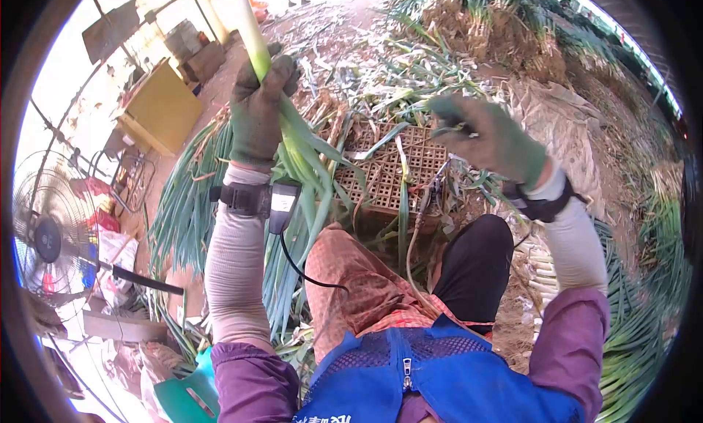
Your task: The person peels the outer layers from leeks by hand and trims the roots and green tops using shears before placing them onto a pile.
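Note:
My left hand [262,108], in a dark green glove, is closed around a large green onion [254,42]. Its pale stem points up past my fingers, and its green leaves [302,156] hang below my wrist. My right hand [487,137], gloved alike, is raised at the right, apart from the onion. Its fingers are curled and slightly blurred; a dark spot shows among them, but I cannot make out what they hold. Under and between both hands lies a brown plastic crate [421,156] turned grid side up, with loose leaves across it.
Green onions are heaped at left [194,196], far right and back [498,20]. Peeled leaf scraps [344,57] litter the ground. A caged fan [50,236] stands at left, near a yellow box [161,108]. A black cable [311,278] runs from my left wrist device.

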`<state>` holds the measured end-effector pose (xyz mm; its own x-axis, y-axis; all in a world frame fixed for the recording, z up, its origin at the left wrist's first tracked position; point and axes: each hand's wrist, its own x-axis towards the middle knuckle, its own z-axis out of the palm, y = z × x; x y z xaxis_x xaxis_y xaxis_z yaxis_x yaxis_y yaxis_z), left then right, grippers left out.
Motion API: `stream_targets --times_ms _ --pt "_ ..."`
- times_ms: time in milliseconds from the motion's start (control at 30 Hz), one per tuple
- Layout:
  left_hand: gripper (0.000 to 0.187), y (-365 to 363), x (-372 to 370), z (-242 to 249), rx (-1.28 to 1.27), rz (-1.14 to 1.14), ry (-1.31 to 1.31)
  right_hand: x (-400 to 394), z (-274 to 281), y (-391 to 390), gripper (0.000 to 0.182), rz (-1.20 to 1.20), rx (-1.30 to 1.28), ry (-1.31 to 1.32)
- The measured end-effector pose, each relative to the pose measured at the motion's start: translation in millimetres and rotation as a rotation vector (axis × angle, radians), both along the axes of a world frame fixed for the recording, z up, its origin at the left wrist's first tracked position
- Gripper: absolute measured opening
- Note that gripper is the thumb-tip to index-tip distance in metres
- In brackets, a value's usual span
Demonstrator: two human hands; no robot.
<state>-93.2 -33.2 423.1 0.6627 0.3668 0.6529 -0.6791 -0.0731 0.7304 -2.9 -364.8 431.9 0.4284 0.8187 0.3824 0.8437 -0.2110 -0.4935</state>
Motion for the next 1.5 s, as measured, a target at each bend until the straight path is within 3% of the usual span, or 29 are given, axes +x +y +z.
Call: stream_targets --times_ms 100,167,233,300,400,500,600,700,833,867,900,933,967,1000,1067,1100,1133,1167,1233,1267,1333,1467,1500 --pt "0.035 -27 3 20 0.152 -0.026 -0.044 -20 -17 30 0.041 0.053 0.138 -0.295" --pt "0.030 -59 -9 34 0.222 -0.001 0.019 -41 -12 40 0.051 0.069 0.100 -0.484" --pt "0.030 -74 -21 38 0.600 0.133 0.188 -66 6 35 0.045 0.060 0.154 -0.632" --pt "0.031 -99 -29 29 1.011 0.236 -0.027 -83 16 16 0.043 -0.071 0.265 -0.896" --pt "0.034 -122 -16 -2 1.295 0.105 0.023 -85 11 -25 0.036 -0.320 0.262 -1.110" --pt "0.035 -179 -8 -17 1.570 0.226 -0.051 -85 -18 -80 0.029 -0.434 -0.217 -0.727" --pt "0.041 -260 -1 14 1.706 0.081 -0.097 -90 -38 -146 0.022 -0.628 -0.146 -0.642" --pt "0.046 -318 -3 35 1.461 0.187 -0.643 -120 -27 -226 0.020 -0.774 0.088 -0.876" --pt "0.045 -337 -6 12 1.154 -0.148 -0.433 -209 5 -349 0.019 -1.443 -0.187 -0.921" --pt "0.047 -334 1 -10 1.142 -0.252 -0.340 -250 13 -364 0.020 -1.572 -0.097 -0.907" --pt "0.046 -330 6 -35 1.117 -0.328 -0.176 -276 6 -401 0.023 -1.802 -0.148 -1.034" --pt "0.046 -325 10 -64 1.086 -0.401 -0.008 -314 -4 -442 0.028 -2.042 -0.264 -0.992" --pt "0.045 -315 22 -99 1.149 -0.404 0.125 -349 2 -461 0.034 -2.102 -0.005 -0.773" --pt "0.044 -299 39 -143 1.211 -0.403 0.261 -382 -4 -473 0.037 -2.273 -0.076 -0.748" --pt "0.041 -254 67 -261 1.367 -0.181 0.328 -443 -30 -513 0.042 -2.569 -0.188 -0.574" --pt "0.043 -220 90 -341 1.158 -0.361 0.573 -470 -56 -542 0.043 -2.688 -0.222 -0.413" --pt "0.046 -189 110 -414 0.916 -0.476 0.804 -499 -88 -568 0.044 -2.762 -0.310 -0.131" --pt "0.045 -188 85 -413 0.776 -0.395 0.984 -520 -117 -591 0.045 -2.802 -0.398 0.160" --pt "0.043 -196 35 -401 0.530 -0.319 1.244 -540 -166 -605 0.049 -2.821 -0.423 0.264" --pt "0.043 -209 9 -378 0.418 -0.327 1.346 -530 -158 -584 0.050 -2.849 -0.362 0.301" --pt "0.041 -186 26 -447 0.096 -0.522 1.508 -508 -127 -547 0.052 -2.878 -0.359 0.364" --pt "0.042 -156 47 -544 -0.597 -0.989 1.626 -533 -153 -629 0.043 -2.693 -0.689 0.291" --pt "0.043 -156 46 -538 -0.754 -1.129 1.586 -519 -144 -625 0.041 -2.648 -0.756 0.146"
